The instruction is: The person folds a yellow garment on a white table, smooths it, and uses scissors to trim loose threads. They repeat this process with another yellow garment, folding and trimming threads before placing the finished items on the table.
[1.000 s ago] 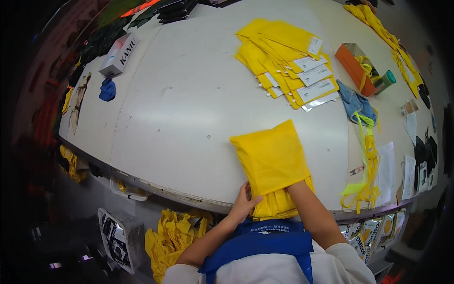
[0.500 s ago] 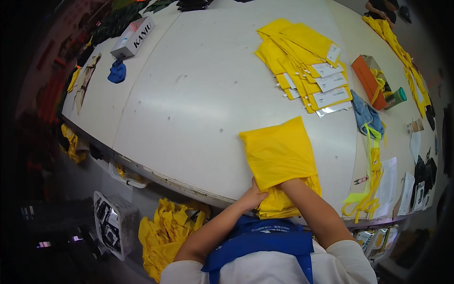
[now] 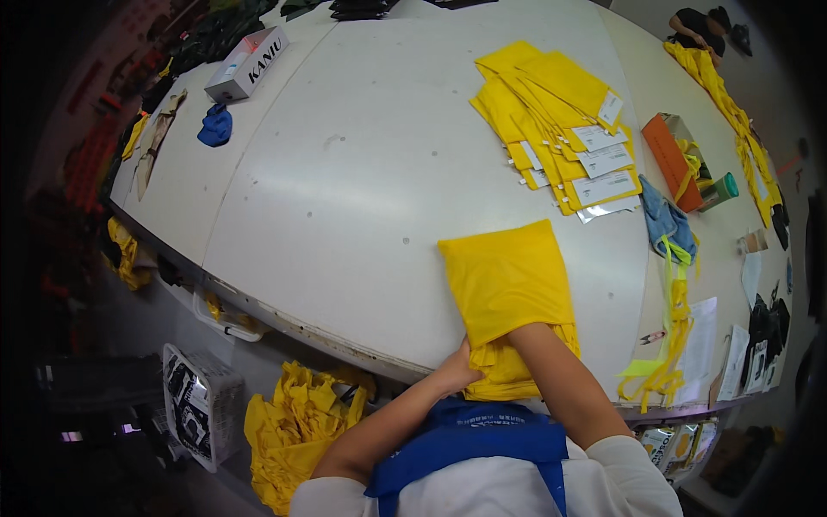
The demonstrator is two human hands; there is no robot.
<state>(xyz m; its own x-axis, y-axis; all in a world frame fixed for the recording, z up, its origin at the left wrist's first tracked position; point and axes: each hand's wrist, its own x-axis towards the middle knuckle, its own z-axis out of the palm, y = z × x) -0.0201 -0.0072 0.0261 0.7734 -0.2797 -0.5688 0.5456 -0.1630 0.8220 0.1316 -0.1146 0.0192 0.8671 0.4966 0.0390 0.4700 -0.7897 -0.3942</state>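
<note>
A yellow fabric bag lies flat near the table's front edge, its open mouth toward me. My right hand is inside that mouth up to the wrist, so its fingers are hidden. At the bag's lower left corner my left hand grips the edge, with its fingertips tucked under the fabric. More folded yellow fabric lies beneath the bag, between my forearms. Farther off to the right is a fanned pile of yellow bags with white labels.
To the right stand an orange box, a green cup-like container, blue cloth and yellow straps. A grey-white box and blue bundle lie far left. Yellow fabric is heaped below the table edge. Another person is far right.
My left hand has shifted slightly down and left along the bag's edge. My right hand remains inside. The whole view has moved a little.
</note>
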